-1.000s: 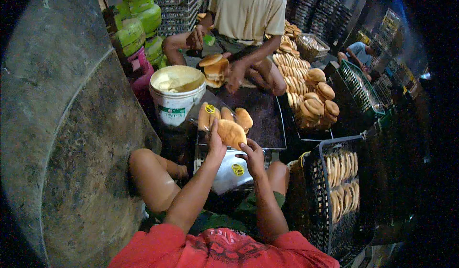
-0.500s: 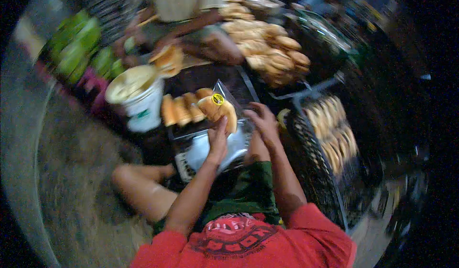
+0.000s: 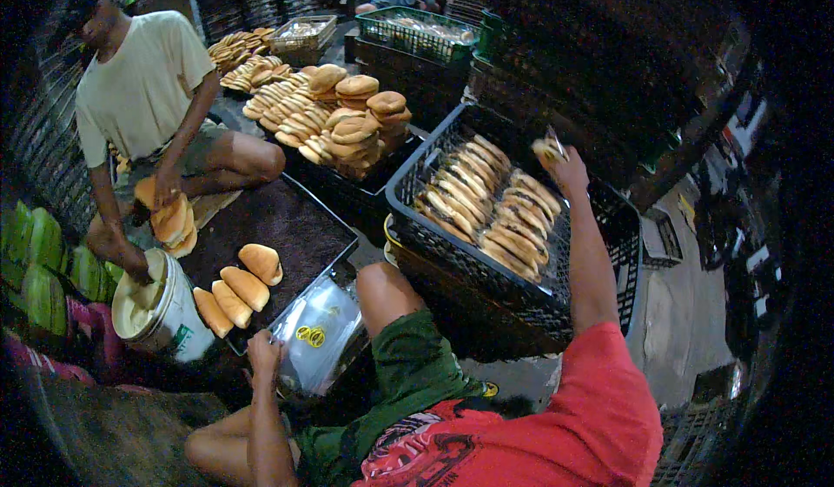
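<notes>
My right hand [image 3: 566, 171] is closed round a bread roll in a clear bag [image 3: 549, 150], above the far right side of a black plastic crate [image 3: 407, 193]. In the crate, bagged bread rolls [image 3: 469, 178] stand on edge in two rows. At the lower left, my left hand [image 3: 263, 354] has its fingers pinched at the corner of a stack of clear plastic bags [image 3: 326, 309] with yellow round labels. Just beyond that hand, several unbagged rolls [image 3: 246, 287] lie side by side on a dark tray [image 3: 300, 213].
Across the tray, a person [image 3: 148, 79] holds rolls, one arm in a white bucket [image 3: 178, 335] of pale cream. Piled buns [image 3: 347, 126] sit behind the tray. A green crate [image 3: 417, 31] stands farther back, with another person behind it. Green bundles [image 3: 43, 261] are at far left.
The bagged roll, held between both hands over the bags before, has gone right to the crate in my right hand. My left hand has dropped to the bag stack's corner. The view has turned right.
</notes>
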### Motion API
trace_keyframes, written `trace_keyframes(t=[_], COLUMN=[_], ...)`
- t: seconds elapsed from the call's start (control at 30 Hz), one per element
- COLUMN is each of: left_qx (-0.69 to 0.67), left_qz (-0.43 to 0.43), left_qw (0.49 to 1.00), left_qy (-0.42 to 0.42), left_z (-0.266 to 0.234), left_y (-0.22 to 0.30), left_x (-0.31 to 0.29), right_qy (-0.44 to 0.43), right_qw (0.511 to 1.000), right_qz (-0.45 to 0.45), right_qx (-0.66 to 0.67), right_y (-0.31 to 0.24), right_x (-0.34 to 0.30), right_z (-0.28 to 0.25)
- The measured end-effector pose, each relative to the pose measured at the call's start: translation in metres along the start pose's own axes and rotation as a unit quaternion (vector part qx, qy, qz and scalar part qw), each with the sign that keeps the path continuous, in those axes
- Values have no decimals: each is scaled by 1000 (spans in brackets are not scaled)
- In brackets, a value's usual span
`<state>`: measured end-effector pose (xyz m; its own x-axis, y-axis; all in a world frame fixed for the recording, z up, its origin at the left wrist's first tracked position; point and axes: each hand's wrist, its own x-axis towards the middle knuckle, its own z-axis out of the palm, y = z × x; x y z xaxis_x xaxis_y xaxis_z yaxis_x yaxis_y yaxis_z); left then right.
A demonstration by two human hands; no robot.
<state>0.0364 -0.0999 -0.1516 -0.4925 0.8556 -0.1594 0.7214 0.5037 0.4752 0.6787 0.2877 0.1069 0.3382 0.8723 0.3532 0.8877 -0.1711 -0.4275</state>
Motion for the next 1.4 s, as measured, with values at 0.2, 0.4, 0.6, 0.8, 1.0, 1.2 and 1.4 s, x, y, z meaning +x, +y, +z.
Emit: trace_keyframes(t=[0.2, 0.4, 0.6, 0.8, 1.0, 1.2, 1.4], left_qx=[174, -152, -264, -535, -778, -805, -798], left_qz=[46, 18, -103, -43, -89, -71, -104], left_qw=[975, 951, 951, 786, 572, 547, 561], left_qy=[127, 268, 126, 307, 246, 219, 192], left_z=[-15, -22, -59, -112, -133, -125, -111], left_y=[28, 33, 43, 38, 27, 34, 43], left_x=[-19, -12, -16, -15, -16, -13, -10], right_qy=[-6, 131, -284, -347, -301, -183, -250], right_qw=[998, 910, 804, 771, 492, 465, 553], right_qz=[1, -391, -503, -534, -811, -820, -785], right_qx=[-66, 38, 141, -7, -100, -279, -125], right_y=[30, -191, -402, -498, -490, -443, -395], right_x=[-15, -68, -276, -405, -382, -319, -340], right_z=[78, 21, 143, 286, 352, 347, 321])
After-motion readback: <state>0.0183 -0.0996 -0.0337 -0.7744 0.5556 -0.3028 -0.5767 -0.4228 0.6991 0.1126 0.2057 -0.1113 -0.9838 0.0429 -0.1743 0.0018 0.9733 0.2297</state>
